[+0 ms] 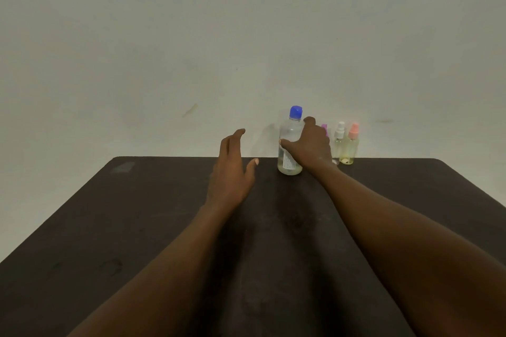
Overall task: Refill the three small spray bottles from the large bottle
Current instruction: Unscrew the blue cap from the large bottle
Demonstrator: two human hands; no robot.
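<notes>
While reaching across dark tabletop (169,227), best to seat palm low on body w/ thumb opposed before lifting, cap left on till bottle is close. Left hand (230,172) at 10 o'clock of large bottle (290,145): grip released, fingers spread, touching nothing. Right hand (309,145): grip wrapped round bottle, upright at far edge. Beyond, at 3 o'clock, three small spray bottles (347,145) in a row, purple-topped one mostly hidden.
</notes>
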